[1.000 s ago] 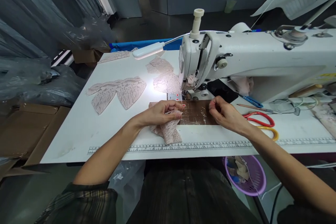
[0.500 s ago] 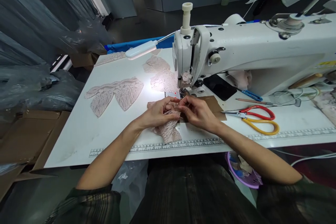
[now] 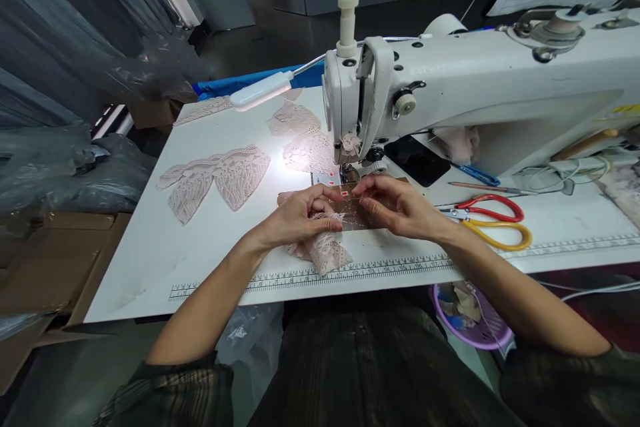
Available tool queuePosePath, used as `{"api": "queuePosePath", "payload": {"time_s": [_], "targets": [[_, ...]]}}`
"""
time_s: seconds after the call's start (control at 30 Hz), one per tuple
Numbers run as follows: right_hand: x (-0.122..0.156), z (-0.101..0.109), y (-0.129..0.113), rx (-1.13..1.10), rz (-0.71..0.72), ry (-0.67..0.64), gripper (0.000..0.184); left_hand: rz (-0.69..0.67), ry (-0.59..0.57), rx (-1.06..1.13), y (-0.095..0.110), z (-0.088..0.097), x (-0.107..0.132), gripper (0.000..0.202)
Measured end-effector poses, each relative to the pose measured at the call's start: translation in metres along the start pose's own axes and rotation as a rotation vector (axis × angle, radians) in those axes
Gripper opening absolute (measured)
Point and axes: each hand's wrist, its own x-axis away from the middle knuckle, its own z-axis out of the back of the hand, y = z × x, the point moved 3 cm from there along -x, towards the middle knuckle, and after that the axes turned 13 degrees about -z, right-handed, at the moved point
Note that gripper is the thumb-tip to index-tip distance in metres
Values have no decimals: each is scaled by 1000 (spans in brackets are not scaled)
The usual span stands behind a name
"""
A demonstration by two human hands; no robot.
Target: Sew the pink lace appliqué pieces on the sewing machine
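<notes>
My left hand (image 3: 306,217) is closed on a piece of pale pink lace (image 3: 327,252), whose lower end hangs onto the table in front of the machine. Just to the right, my right hand (image 3: 393,207) is closed in a pinch, with a gap between it and the lace. Fine threads (image 3: 356,221) show in that gap and appear to run to my right fingertips. Both hands are just in front of the sewing machine (image 3: 345,100), over a brown patch (image 3: 367,217) on the table.
More lace pieces (image 3: 240,177) lie at the left and behind. Scissors with red and yellow handles (image 3: 493,223), a black phone (image 3: 419,160) and blue snips (image 3: 477,175) lie to the right. A printed ruler (image 3: 400,268) runs along the front edge. A purple basket (image 3: 493,333) stands below.
My right hand has moved right, away from my left hand, opening a gap with threads in it. My left hand stays on the lace. The view has shifted slightly.
</notes>
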Motion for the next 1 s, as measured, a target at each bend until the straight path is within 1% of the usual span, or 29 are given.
{"api": "queuePosePath", "payload": {"time_s": [0.13, 0.2, 0.3, 0.33, 0.4, 0.5, 0.57, 0.63, 0.7, 0.73, 0.77, 0.83, 0.87, 0.9, 1.0], "targets": [[-5, -8, -12, 186, 48, -205, 34, 6, -7, 29, 1, 2, 1, 48], [-8, -13, -13, 211, 68, -247, 31, 6, -5, 32, 1, 3, 1, 46], [-14, -18, -11, 179, 124, -228, 12, 26, -15, 39, 0, 3, 1, 46], [-15, -18, -10, 166, 135, -221, 10, 35, -22, 42, -1, 3, 0, 47], [-15, -16, -6, 153, 124, -223, 10, 55, -43, 44, -1, 3, 0, 47], [-11, -10, -1, 141, 45, -210, 8, 61, -66, 24, -2, 4, 1, 45], [-8, -7, 0, 115, 17, -179, 7, 63, -68, 7, -2, 5, 1, 44], [-7, -6, -3, 112, 49, -153, 13, 68, -71, 5, -3, 5, 1, 46], [-9, -10, -8, 161, 137, -165, 26, 67, -73, 14, -3, 5, 1, 49], [-11, -12, -11, 199, 185, -182, 30, 65, -74, 17, -3, 5, 1, 50], [-12, -15, -13, 235, 222, -205, 28, 65, -75, 17, -3, 5, 1, 51], [-15, -18, -14, 276, 253, -236, 15, 64, -72, 11, -2, 6, 1, 53], [-16, -17, -14, 276, 243, -233, 10, 64, -70, 7, -2, 6, 1, 53], [-16, -16, -13, 262, 222, -219, 9, 61, -68, 3, -1, 7, 1, 52], [-15, -10, -6, 177, 148, -168, 11, 45, -82, -3, 0, 7, 1, 48]]}}
